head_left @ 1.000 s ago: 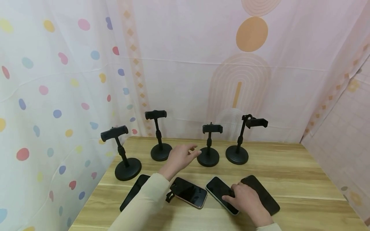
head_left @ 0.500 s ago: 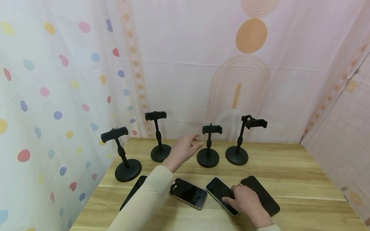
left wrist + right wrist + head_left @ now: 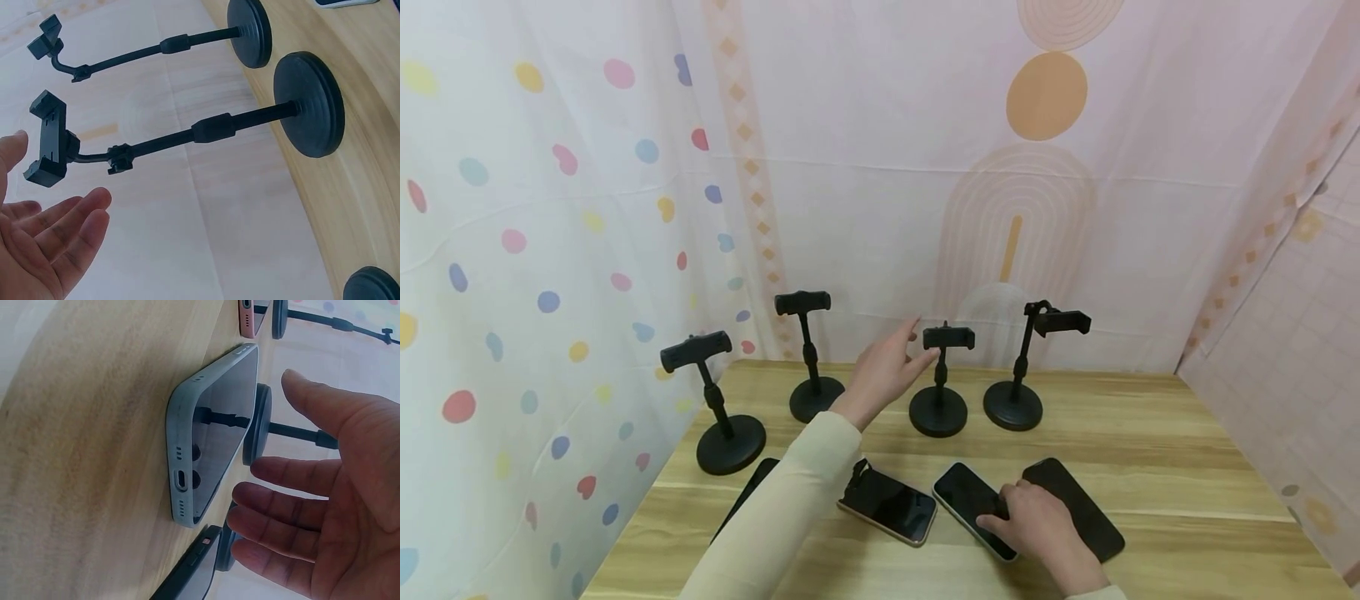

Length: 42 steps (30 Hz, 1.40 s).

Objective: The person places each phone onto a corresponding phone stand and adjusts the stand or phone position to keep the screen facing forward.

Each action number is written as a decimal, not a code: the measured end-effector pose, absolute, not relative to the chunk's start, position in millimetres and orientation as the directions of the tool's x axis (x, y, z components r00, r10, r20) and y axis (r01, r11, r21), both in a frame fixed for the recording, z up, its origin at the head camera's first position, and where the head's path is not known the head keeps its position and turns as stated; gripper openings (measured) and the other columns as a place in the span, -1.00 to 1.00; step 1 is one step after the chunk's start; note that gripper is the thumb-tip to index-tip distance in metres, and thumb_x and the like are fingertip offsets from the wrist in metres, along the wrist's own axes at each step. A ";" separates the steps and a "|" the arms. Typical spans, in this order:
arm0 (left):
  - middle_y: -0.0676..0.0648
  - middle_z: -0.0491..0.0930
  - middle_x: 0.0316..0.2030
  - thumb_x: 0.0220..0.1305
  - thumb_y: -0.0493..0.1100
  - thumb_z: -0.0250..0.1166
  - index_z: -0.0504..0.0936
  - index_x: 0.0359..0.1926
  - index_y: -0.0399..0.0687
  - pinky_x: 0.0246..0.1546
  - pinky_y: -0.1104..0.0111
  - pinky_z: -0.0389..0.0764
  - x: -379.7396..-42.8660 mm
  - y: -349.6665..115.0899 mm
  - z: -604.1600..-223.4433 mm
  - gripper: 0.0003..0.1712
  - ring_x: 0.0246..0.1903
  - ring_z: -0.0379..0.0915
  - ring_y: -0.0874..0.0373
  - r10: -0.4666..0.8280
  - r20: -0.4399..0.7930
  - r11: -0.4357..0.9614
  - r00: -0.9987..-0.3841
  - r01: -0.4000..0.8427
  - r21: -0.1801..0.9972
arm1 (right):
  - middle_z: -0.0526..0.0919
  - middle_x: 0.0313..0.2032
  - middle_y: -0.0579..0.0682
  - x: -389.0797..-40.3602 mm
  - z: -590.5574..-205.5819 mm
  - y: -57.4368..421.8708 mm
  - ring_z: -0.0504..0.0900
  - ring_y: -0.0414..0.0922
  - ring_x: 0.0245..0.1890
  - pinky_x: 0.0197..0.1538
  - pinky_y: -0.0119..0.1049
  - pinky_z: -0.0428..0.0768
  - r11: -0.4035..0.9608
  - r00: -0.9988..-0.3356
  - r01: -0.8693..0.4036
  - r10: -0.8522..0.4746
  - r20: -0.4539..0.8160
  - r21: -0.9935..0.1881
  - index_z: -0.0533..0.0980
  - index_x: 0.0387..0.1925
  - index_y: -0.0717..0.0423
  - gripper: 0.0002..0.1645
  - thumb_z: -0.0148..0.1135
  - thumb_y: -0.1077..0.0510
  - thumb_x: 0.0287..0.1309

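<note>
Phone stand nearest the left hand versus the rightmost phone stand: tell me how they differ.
In the head view, the near stand has its clamp roughly above its base; the rightmost stand has an offset clamp jutting right. The near stand has the left hand beside it; the rightmost stand has none. Both are black and hold no phone.

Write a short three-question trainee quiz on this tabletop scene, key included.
1. Count: how many black phone stands with round bases rise from the pale wood-grain table?
2. True or false: a flat, dark, rectangular phone is mounted in a stand.
3. Choose: which of the person's hands is nearer a stand's clamp? A) left; B) right; C) neither.

Key:
1. Four.
2. False; all four visible phones lie on the table.
3. A; the right hand is down near the phones.
</note>
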State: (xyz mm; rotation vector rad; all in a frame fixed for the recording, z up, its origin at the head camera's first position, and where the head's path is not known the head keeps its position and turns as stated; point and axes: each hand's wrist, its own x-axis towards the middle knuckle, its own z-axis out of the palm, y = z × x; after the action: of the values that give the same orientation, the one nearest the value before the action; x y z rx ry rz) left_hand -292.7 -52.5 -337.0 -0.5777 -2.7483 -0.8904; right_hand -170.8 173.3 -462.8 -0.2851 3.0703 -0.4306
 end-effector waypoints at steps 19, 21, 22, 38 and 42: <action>-0.13 0.57 0.18 0.49 0.07 0.12 0.36 0.42 -0.03 0.02 0.08 0.56 -299.7 -45.7 -335.8 -0.42 0.02 0.59 -0.01 0.368 0.345 0.740 -0.863 0.497 0.453 | 0.48 -0.54 -0.07 -169.6 -461.5 173.7 0.40 -0.15 -0.54 -0.44 -0.16 0.45 0.942 -0.982 -0.183 -0.188 0.010 -0.281 0.56 -0.46 0.13 -0.49 0.45 -0.24 0.03; -0.13 0.60 0.14 0.50 0.03 0.12 0.37 0.41 -0.03 -0.01 0.10 0.57 -300.2 -45.5 -336.4 -0.45 -0.03 0.62 0.02 0.375 0.358 0.738 -0.855 0.509 0.444 | 0.49 -0.54 -0.07 -170.1 -462.0 173.8 0.41 -0.15 -0.54 -0.44 -0.16 0.45 0.942 -0.981 -0.187 -0.192 0.009 -0.278 0.56 -0.45 0.13 -0.49 0.45 -0.24 0.03; -0.13 0.61 0.12 0.50 0.01 0.12 0.39 0.40 -0.03 -0.03 0.11 0.58 -300.4 -45.5 -336.6 -0.46 -0.05 0.62 0.03 0.377 0.366 0.736 -0.851 0.515 0.440 | 0.50 -0.54 -0.07 -170.3 -462.2 173.8 0.41 -0.15 -0.55 -0.44 -0.16 0.45 0.942 -0.981 -0.187 -0.192 0.009 -0.277 0.56 -0.46 0.13 -0.49 0.45 -0.24 0.03; -0.13 0.64 0.05 0.50 -0.14 0.12 0.48 0.30 -0.12 -0.10 0.16 0.58 -299.3 -44.8 -336.2 -0.58 -0.13 0.61 0.05 0.377 0.406 0.740 -0.832 0.534 0.409 | 0.58 -0.48 -0.02 -170.6 -463.1 171.8 0.50 -0.13 -0.49 -0.40 -0.12 0.51 0.949 -0.982 -0.187 -0.191 0.007 -0.253 0.60 -0.39 0.16 -0.46 0.45 -0.25 0.02; -0.13 0.64 0.06 0.51 -0.13 0.12 0.48 0.31 -0.12 -0.12 0.16 0.58 -297.4 -44.8 -334.5 -0.57 -0.15 0.61 0.06 0.373 0.401 0.741 -0.837 0.529 0.414 | 0.55 -0.50 -0.03 -170.4 -464.0 172.0 0.49 -0.13 -0.51 -0.40 -0.12 0.50 0.950 -0.981 -0.191 -0.194 0.013 -0.246 0.58 -0.42 0.16 -0.47 0.45 -0.24 0.02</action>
State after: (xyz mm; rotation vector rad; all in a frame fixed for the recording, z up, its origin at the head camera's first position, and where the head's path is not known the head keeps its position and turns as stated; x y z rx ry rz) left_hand -297.4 -44.8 -334.5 -0.7040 -2.6498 -0.7600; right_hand -170.4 172.0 -464.0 -0.3053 3.0915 -0.3884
